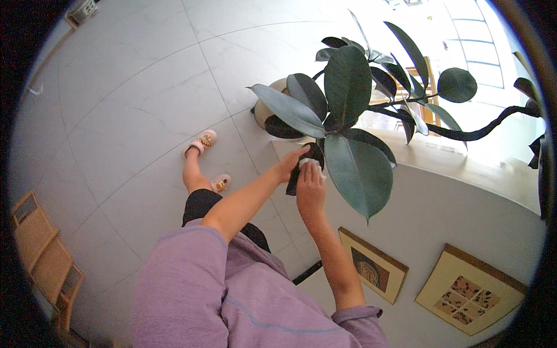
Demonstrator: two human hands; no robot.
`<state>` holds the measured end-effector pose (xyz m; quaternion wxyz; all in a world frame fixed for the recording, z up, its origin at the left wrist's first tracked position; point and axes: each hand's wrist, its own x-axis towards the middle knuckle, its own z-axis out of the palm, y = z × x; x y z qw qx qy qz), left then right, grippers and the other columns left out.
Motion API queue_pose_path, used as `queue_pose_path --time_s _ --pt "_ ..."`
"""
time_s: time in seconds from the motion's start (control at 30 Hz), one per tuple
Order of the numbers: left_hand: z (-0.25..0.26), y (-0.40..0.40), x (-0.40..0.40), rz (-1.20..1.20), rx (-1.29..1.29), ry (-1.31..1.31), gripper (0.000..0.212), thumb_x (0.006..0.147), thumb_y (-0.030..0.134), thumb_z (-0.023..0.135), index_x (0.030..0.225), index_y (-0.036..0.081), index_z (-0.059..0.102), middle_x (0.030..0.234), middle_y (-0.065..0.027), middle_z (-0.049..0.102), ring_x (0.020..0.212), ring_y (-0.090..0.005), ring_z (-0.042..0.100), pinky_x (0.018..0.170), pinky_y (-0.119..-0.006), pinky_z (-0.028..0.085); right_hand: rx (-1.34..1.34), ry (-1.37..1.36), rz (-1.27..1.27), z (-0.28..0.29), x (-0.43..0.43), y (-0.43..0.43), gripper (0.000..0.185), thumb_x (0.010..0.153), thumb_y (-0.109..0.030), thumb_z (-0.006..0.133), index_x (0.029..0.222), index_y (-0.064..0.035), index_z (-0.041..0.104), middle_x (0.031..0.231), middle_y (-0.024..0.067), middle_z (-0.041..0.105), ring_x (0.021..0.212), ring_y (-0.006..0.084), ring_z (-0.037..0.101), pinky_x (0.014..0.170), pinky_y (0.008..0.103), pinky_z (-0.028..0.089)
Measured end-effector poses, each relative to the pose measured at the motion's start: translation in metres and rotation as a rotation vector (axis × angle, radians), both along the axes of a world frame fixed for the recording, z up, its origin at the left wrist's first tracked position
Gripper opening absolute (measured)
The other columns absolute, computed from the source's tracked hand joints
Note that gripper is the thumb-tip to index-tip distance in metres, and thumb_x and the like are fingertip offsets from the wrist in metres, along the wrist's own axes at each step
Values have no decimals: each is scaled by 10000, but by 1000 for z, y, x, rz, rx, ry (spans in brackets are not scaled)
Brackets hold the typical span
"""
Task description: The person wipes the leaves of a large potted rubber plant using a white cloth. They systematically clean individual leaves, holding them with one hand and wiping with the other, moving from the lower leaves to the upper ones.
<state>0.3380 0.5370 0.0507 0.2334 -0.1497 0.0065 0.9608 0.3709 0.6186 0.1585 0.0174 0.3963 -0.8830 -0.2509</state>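
Note:
A rubber plant with broad dark green leaves [359, 174] rises in front of me. My left hand [290, 165] holds a smaller dark leaf [293, 186] from its left side, with the thumb laid over it. Against the same leaf, the fingers of my right hand [310, 185] press a crumpled white tissue or cloth [310, 162]. Part of that leaf is hidden behind my hands and the white wad. The big leaf hangs just right of my right hand.
A round pale pot [263, 114] stands beneath the foliage. A white ledge [461, 167] runs to the right, with a thick plant stem [461, 134] above it. Framed pictures [373, 265] hang on the wall below. Wooden furniture [48, 248] stands at lower left on the tiled floor [143, 100].

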Motion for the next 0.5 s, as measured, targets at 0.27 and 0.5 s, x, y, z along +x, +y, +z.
queue_pose_path --time_s 0.27,0.5 --pt "30 -27 -3 -60 13 30 329 873 359 542 1007 65 602 876 -62 658 730 -199 646 668 -338 539 -71 -386 57 27 46 22 406 747 -30 519 1148 22 550 1213 157 530 1147 276 483 948 379 388" --pt "4 -21 -2 -116 23 154 478 901 469 451 1114 60 576 990 -84 650 822 -194 637 751 -322 518 -524 -445 -371 47 -23 26 334 790 31 481 1095 -37 600 1054 158 612 1023 310 559 905 366 414"
